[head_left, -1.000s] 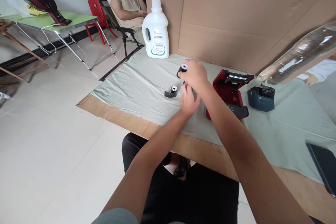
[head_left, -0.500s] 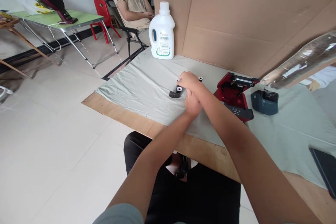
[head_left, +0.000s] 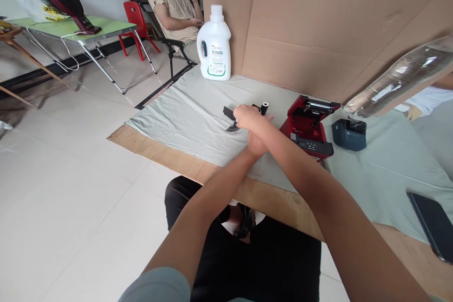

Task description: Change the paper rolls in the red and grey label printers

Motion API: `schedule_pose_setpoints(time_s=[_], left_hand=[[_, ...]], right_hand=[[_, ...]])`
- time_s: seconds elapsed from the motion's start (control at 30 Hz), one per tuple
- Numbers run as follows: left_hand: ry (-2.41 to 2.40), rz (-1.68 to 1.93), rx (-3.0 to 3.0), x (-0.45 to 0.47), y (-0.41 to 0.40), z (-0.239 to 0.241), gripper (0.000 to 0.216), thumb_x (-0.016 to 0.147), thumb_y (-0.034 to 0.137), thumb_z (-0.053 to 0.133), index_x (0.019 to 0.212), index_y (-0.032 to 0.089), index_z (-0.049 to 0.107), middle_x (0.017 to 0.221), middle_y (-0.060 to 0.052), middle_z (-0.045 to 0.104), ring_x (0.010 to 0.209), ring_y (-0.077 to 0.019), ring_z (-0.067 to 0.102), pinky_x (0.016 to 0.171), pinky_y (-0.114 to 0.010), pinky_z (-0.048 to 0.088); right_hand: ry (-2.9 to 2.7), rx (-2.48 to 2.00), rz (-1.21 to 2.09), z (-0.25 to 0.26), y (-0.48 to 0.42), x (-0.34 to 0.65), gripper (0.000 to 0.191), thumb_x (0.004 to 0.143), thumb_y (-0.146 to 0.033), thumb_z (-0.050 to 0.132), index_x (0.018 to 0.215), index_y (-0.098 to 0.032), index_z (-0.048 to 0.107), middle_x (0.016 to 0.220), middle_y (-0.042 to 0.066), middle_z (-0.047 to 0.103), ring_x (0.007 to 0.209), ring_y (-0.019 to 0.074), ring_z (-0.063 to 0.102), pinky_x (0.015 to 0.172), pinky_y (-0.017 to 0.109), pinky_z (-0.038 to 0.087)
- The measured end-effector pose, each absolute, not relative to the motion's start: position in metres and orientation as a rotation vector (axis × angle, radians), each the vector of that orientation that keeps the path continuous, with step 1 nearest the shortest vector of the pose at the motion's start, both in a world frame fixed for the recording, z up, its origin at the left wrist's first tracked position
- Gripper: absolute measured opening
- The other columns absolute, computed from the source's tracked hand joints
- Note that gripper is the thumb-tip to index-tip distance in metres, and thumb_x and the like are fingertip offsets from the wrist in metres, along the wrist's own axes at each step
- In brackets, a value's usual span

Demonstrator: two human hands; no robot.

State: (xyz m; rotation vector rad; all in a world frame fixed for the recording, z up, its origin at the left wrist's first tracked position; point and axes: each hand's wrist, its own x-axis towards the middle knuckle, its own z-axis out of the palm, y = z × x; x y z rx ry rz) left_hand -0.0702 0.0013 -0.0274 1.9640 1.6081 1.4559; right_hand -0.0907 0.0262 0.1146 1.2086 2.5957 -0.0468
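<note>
My right hand (head_left: 247,117) is closed on a black ribbon (head_left: 229,113), whose dark film sticks out to its left in two pieces. Below and behind it, my left hand (head_left: 257,142) is crossed under my right wrist. Most of its fingers are hidden, though a fingertip shows past the right forearm; I cannot tell what it holds. Just beyond the hands stands a small black roll with a white core (head_left: 264,107), dark material beside it. A red printer (head_left: 307,132) with its lid raised is to the right of the hands.
A white detergent bottle (head_left: 213,47) stands at the back by a cardboard panel (head_left: 300,23). Right of the printer are a dark blue device (head_left: 349,135), a clear plastic-wrapped length (head_left: 399,78) and a phone (head_left: 432,226). A person (head_left: 175,9) sits beyond the table.
My right hand has turned and shifted slightly, now covering the white-cored roll that showed beneath it. More black film sticks out left. My left hand has slid further under the right wrist.
</note>
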Motion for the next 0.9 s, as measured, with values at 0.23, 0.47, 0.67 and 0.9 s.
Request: schedule_pose_setpoints(time_s=[0.23,0.47,0.67,0.9], left_hand=[[1.602,1.387,2.166,-0.067,-0.001,-0.021,0.048,0.092,0.028,0.072,0.138,0.016,0.065,0.137,-0.017,0.068,0.129,-0.0409,0.063,0.109,-0.055,0.053],[1.631,1.371,2.21,-0.058,-0.012,-0.017,0.029,0.095,0.021,0.056,0.119,0.016,0.072,0.115,-0.014,0.076,0.105,-0.0285,0.075,0.09,-0.04,0.061],[1.495,1.68,2.03,-0.06,-0.005,-0.016,0.014,0.093,0.025,0.061,0.099,0.018,0.071,0.091,-0.007,0.071,0.082,-0.0209,0.069,0.072,-0.031,0.055],[1.264,1.981,1.9,-0.065,-0.013,0.007,0.039,0.109,0.045,0.045,0.133,0.022,0.066,0.113,-0.009,0.075,0.096,-0.019,0.07,0.088,-0.034,0.058]], right_hand=[[2.808,1.194,-0.064,0.11,0.018,-0.051,0.022,0.093,-0.019,0.068,0.114,-0.016,0.075,0.126,0.019,0.071,0.108,0.0319,0.07,0.086,0.038,0.052],[3.327,1.407,-1.071,0.131,0.004,0.056,0.025,0.089,-0.031,0.068,0.112,-0.022,0.071,0.098,0.004,0.073,0.088,0.022,0.066,0.081,0.035,0.053],[3.024,1.56,-1.851,0.152,0.002,0.129,0.031,0.082,-0.041,0.078,0.106,-0.024,0.071,0.088,0.002,0.074,0.08,0.0222,0.07,0.072,0.036,0.054],[2.896,1.513,-1.546,0.156,0.011,0.155,0.023,0.087,-0.039,0.071,0.101,-0.02,0.069,0.084,0.003,0.073,0.075,0.0209,0.066,0.069,0.034,0.05]])
